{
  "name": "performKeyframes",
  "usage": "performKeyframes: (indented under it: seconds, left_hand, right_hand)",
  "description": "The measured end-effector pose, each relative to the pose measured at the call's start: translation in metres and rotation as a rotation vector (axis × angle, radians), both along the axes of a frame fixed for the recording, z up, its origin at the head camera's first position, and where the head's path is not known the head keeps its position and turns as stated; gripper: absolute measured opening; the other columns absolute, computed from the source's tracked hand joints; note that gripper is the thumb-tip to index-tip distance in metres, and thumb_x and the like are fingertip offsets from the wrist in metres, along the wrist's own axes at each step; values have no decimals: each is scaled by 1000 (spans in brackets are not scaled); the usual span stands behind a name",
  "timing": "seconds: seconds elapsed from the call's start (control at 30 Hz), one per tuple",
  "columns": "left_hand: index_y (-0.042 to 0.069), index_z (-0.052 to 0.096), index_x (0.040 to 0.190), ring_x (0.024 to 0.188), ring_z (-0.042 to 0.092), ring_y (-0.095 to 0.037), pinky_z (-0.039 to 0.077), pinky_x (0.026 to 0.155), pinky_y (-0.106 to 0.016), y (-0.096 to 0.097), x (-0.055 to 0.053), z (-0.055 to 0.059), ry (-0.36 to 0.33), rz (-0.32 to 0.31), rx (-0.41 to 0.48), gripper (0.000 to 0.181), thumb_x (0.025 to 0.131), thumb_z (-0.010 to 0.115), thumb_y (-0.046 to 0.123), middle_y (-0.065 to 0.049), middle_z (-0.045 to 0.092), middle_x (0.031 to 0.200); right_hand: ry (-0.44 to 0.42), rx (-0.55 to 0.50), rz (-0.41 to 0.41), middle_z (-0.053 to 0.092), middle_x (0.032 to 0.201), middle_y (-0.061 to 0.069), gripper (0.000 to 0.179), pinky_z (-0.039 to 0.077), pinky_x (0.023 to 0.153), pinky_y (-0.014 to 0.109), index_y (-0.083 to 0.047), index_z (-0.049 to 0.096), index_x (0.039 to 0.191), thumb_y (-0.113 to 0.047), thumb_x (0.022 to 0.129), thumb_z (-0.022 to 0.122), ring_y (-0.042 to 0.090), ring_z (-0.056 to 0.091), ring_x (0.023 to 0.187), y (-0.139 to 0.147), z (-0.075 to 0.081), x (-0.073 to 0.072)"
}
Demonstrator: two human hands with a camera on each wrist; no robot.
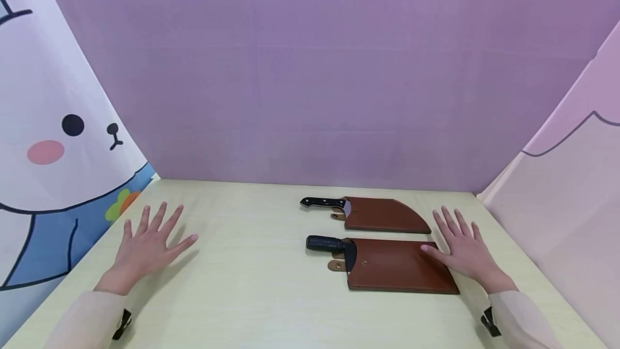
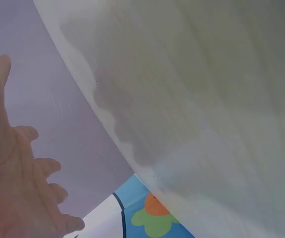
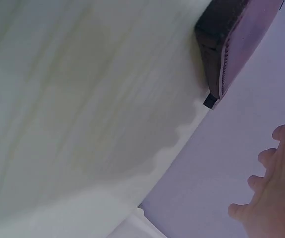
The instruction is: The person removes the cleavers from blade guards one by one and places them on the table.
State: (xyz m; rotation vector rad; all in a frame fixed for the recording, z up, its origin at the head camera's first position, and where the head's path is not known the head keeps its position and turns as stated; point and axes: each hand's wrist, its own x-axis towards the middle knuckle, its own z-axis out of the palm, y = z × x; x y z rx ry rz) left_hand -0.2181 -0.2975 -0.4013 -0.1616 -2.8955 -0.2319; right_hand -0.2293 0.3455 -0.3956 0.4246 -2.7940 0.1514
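Note:
Two knives in brown leather sheaths lie on the table right of centre, handles to the left. The farther knife has a black riveted handle (image 1: 323,202) and a sheath (image 1: 382,215) with a curved end. Nearer, a cleaver with a ribbed black handle (image 1: 324,243) sits in a rectangular sheath (image 1: 397,268). My left hand (image 1: 147,246), fingers spread, is over the left of the table and holds nothing. Spread as well, my right hand (image 1: 465,249) is at the cleaver sheath's right end, thumb overlapping it in the head view; the right wrist view shows this hand (image 3: 276,188) raised above the table.
The pale wooden table (image 1: 242,263) meets a purple backdrop (image 1: 310,79) at its far edge. A cartoon-printed cloth (image 1: 58,90) hangs on the left, and a pink and white one (image 1: 571,187) on the right. Each sheath has a small snap strap (image 1: 337,266) near the handle.

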Motion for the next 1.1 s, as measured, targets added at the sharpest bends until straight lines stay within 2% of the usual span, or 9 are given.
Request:
performKeyframes:
  seconds: [0.37,0.57,0.7,1.1]
  left_hand:
    - [21,13,148,134,0,-51,2,96,-72,9,-1,4,16,-36,-23,84,83,44,65,-25,14,149]
    - [20,16,147,133,10,-51,5,97,-71,14,-3,5,19,-58,-39,84,83,45,65,-24,17,148]
    - [20,20,146,131,17,-52,8,97,-70,19,-3,6,26,-69,-44,84,82,46,66,-25,22,147]
    - [18,35,140,126,32,-47,24,95,-67,34,-3,5,134,-127,-103,76,80,55,60,-22,35,142]
  right_hand:
    - [42,9,49,11,154,11,88,8,102,65,-19,10,148,-53,82,56,27,-5,142,0,-5,-3]
    - [58,26,78,20,151,12,87,16,100,63,-18,16,147,-54,80,58,31,6,142,-2,-7,-4]
    - [53,28,102,27,148,15,87,16,102,61,-17,21,146,-55,79,60,34,14,139,-4,-8,-5]
    - [95,75,198,38,142,13,82,25,98,56,-8,38,139,-55,76,63,34,29,133,-8,-13,-7]
